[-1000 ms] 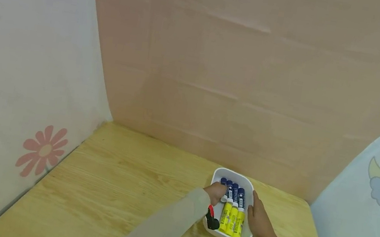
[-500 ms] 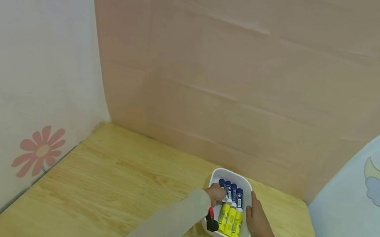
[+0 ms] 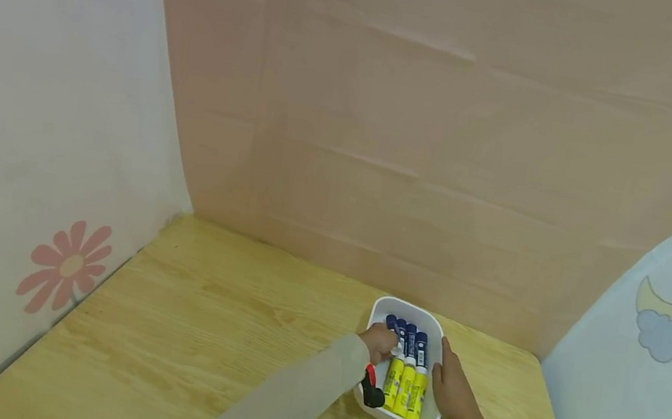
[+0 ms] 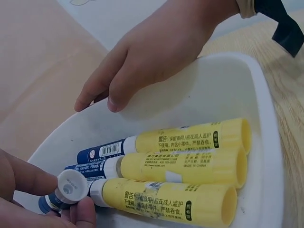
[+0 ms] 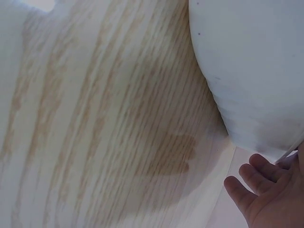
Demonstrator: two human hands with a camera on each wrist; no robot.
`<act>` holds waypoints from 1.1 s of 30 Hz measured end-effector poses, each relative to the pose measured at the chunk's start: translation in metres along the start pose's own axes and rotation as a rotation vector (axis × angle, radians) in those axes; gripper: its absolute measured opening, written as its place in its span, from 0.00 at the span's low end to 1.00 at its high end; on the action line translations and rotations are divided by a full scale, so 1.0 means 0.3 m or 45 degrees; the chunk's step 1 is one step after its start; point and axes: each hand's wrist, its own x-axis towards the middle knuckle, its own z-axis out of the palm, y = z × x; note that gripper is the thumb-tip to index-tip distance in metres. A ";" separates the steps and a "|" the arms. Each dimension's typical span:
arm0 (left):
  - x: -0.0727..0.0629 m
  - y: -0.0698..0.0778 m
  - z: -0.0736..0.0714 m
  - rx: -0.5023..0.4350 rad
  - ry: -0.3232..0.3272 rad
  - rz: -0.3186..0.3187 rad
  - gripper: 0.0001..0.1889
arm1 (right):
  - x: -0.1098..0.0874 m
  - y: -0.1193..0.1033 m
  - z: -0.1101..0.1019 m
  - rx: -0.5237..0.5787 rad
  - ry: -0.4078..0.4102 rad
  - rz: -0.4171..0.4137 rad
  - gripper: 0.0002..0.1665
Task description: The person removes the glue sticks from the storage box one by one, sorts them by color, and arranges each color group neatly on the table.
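A brown sheet (image 3: 335, 129) hangs behind a wood-grain table (image 3: 215, 307). The left hand (image 3: 378, 342) pinches a short blue tube (image 4: 65, 194) between thumb and fingers, its white end turned up towards the left wrist camera and its blue end pointing away from the person; how far it clears what is below cannot be told. Just beside it, on the side of the right hand (image 3: 457, 393), three blue-and-yellow tubes (image 4: 183, 166) lie in a row, long axes running front to back, blue ends farther off. The left hand is nearer the first of these, the right hand nearer the last. All four tubes are within the white box (image 4: 216, 85). The right hand rests along the box's right wall, fingers mostly straight.
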 end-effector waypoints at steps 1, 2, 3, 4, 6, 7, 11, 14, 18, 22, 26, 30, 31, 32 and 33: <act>-0.002 0.002 -0.003 -0.017 0.002 0.002 0.19 | 0.001 -0.003 0.000 0.000 0.001 -0.005 0.37; -0.001 0.002 -0.006 -0.041 0.002 0.001 0.17 | 0.002 -0.005 0.001 0.003 0.002 -0.009 0.37; -0.001 0.002 -0.008 -0.082 0.000 0.000 0.15 | 0.004 -0.007 0.002 0.005 0.004 -0.015 0.37; 0.000 0.002 -0.011 -0.134 -0.009 -0.005 0.14 | 0.005 -0.008 0.003 0.003 0.005 -0.021 0.37; 0.003 -0.001 -0.017 -0.218 -0.035 0.000 0.10 | 0.007 -0.009 0.007 -0.001 0.005 -0.026 0.37; 0.005 -0.004 -0.020 -0.263 -0.057 0.001 0.09 | 0.007 -0.009 0.009 -0.005 0.006 -0.024 0.37; 0.009 -0.014 -0.029 -0.378 -0.127 -0.004 0.11 | 0.007 -0.006 0.015 -0.002 0.009 -0.020 0.37; 0.008 -0.017 -0.038 -0.464 -0.190 -0.012 0.20 | 0.007 -0.007 0.017 0.007 0.013 -0.020 0.37; 0.003 -0.004 -0.060 -0.537 -0.242 -0.002 0.28 | 0.008 -0.011 0.016 0.004 0.009 -0.017 0.37; -0.006 0.026 -0.095 -0.542 -0.286 0.052 0.27 | 0.008 -0.015 0.010 -0.008 -0.002 -0.003 0.37; -0.019 0.062 -0.151 -0.556 -0.401 0.157 0.24 | 0.002 -0.015 0.006 -0.027 -0.002 0.005 0.36; -0.017 0.085 -0.228 -0.566 -0.465 0.236 0.24 | -0.007 -0.011 0.004 -0.041 -0.009 0.014 0.36; -0.012 0.085 -0.248 -0.573 -0.460 0.245 0.25 | -0.009 -0.009 0.003 -0.048 -0.007 0.009 0.36; -0.009 0.085 -0.268 -0.576 -0.438 0.245 0.25 | -0.011 -0.008 0.002 -0.050 -0.008 0.011 0.36; -0.005 0.083 -0.289 -0.580 -0.424 0.246 0.26 | -0.013 -0.006 0.000 -0.052 -0.008 0.011 0.36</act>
